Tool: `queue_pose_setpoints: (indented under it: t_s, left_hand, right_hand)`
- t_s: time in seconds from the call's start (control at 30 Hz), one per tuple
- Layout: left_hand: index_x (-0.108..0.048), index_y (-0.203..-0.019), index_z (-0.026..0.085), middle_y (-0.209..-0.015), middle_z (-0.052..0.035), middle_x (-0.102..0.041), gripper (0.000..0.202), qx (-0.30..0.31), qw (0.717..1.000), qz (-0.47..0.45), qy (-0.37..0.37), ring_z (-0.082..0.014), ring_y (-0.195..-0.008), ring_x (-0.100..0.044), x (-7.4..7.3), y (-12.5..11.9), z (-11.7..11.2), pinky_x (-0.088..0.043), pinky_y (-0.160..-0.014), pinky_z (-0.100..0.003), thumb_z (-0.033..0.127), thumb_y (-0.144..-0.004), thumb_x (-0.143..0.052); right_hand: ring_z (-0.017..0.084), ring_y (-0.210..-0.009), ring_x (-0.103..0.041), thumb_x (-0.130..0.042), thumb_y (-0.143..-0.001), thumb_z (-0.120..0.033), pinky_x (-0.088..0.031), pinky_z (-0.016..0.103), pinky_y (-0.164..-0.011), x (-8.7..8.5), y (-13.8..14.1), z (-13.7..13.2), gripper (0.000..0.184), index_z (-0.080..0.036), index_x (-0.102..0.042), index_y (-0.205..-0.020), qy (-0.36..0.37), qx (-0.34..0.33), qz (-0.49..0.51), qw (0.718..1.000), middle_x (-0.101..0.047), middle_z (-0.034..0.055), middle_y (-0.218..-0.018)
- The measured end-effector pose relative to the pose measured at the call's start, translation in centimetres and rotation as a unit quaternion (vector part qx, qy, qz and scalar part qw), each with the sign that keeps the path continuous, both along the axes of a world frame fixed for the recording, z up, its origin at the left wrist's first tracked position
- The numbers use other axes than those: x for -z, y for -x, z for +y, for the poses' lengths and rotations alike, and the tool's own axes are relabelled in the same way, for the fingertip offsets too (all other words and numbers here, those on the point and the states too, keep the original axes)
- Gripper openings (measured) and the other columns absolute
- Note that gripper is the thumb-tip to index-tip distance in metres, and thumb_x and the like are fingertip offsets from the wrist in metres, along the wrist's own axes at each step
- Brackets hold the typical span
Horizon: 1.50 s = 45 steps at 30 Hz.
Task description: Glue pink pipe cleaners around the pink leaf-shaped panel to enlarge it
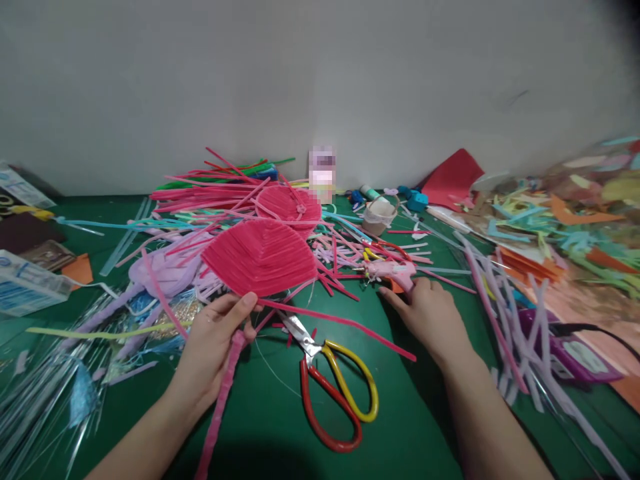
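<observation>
My left hand (216,340) is closed on a pink fan-shaped piece made of pipe cleaners (260,257), pinching it at its lower edge where a pink wrapped stem (220,407) runs down past my wrist. My right hand (430,313) rests on the green table, fingers reaching onto a pink glue gun (393,270); whether they grip it is unclear. A second pink fan piece (289,205) lies behind on a heap of pink pipe cleaners (200,193). Red and yellow handled scissors (333,387) lie between my hands.
Lilac pipe cleaners (505,320) and coloured paper scraps (565,227) spread on the right. A small paper cup (379,215), blue bits and red paper (453,177) stand near the wall. Clear cellophane (55,380) and boxes (25,283) lie left. A purple device (575,350) sits right.
</observation>
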<state>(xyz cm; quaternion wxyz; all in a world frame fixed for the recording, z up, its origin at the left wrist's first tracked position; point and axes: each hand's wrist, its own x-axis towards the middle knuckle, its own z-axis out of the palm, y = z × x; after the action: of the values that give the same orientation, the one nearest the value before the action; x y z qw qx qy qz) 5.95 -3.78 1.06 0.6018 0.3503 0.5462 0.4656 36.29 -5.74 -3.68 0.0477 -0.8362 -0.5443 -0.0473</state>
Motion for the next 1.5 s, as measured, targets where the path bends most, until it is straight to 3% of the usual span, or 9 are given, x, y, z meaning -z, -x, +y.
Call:
queue_pose_setpoints:
  t_s: [0.17,0.4,0.5,0.7,0.87,1.5]
  left_hand:
    - [-0.066,-0.065,0.015,-0.046,0.0035,-0.056,0.029,0.004,1.0,0.003,-0.004,-0.0045,-0.043,-0.046,-0.1,0.0,0.0,-0.036,-0.044,-0.013,0.04,-0.067,-0.079]
    - [-0.066,-0.066,0.015,-0.047,0.003,-0.057,0.027,-0.005,1.0,0.001,-0.001,-0.0046,-0.042,-0.046,0.0,0.0,0.0,-0.034,-0.042,-0.013,0.039,-0.067,-0.08]
    - [-0.066,-0.067,0.015,-0.048,0.0027,-0.058,0.027,-0.005,1.0,0.0,-0.001,-0.0046,-0.041,-0.044,0.1,0.0,0.1,-0.032,-0.041,-0.014,0.038,-0.067,-0.079]
    - [-0.066,-0.067,0.016,-0.044,0.0033,-0.055,0.027,0.001,1.0,0.01,-0.003,-0.0054,-0.041,-0.044,0.1,0.0,0.0,-0.034,-0.041,-0.014,0.04,-0.068,-0.078]
    - [-0.066,-0.067,0.016,-0.047,0.0033,-0.057,0.027,-0.007,1.0,0.002,0.002,-0.0045,-0.041,-0.044,0.0,0.0,-0.2,-0.034,-0.042,-0.013,0.039,-0.066,-0.08]
    - [-0.067,-0.064,0.015,-0.046,0.0035,-0.057,0.028,-0.005,1.0,-0.007,0.002,-0.0041,-0.042,-0.046,-0.1,-0.2,-0.1,-0.036,-0.043,-0.012,0.039,-0.064,-0.081]
  right_hand:
    - [0.031,-0.078,-0.063,-0.05,-0.087,-0.048,-0.04,0.033,-0.06,-1.0,0.3,0.4,0.042,-0.008,-0.053,-0.101,-0.034,0.045,0.053,0.997,-0.065,0.0194,-0.085]
    - [0.029,-0.062,-0.059,-0.054,-0.078,-0.055,-0.037,0.033,-0.054,-2.7,0.9,0.2,0.058,-0.011,-0.047,-0.115,-0.156,0.108,0.135,0.972,-0.064,0.0144,-0.079]
    - [0.025,-0.063,-0.057,-0.06,-0.072,-0.057,-0.038,0.032,-0.056,-3.1,1.7,0.0,0.057,-0.016,-0.049,-0.109,-0.21,0.086,0.17,0.959,-0.062,0.0113,-0.082]
    - [0.013,-0.046,-0.04,-0.063,-0.072,-0.051,-0.032,0.024,-0.047,-3.6,4.8,-0.8,0.034,-0.023,-0.047,-0.084,-0.31,-0.013,0.233,0.922,-0.044,-0.0057,-0.058]
    - [0.01,-0.044,-0.037,-0.064,-0.069,-0.045,-0.032,0.022,-0.043,-3.3,6.3,-1.2,0.032,-0.024,-0.042,-0.081,-0.326,-0.041,0.254,0.91,-0.044,-0.007,-0.059]
    - [0.011,-0.043,-0.036,-0.063,-0.07,-0.043,-0.031,0.023,-0.043,-3.1,6.1,-1.3,0.031,-0.025,-0.041,-0.08,-0.335,-0.047,0.236,0.911,-0.042,-0.007,-0.059]
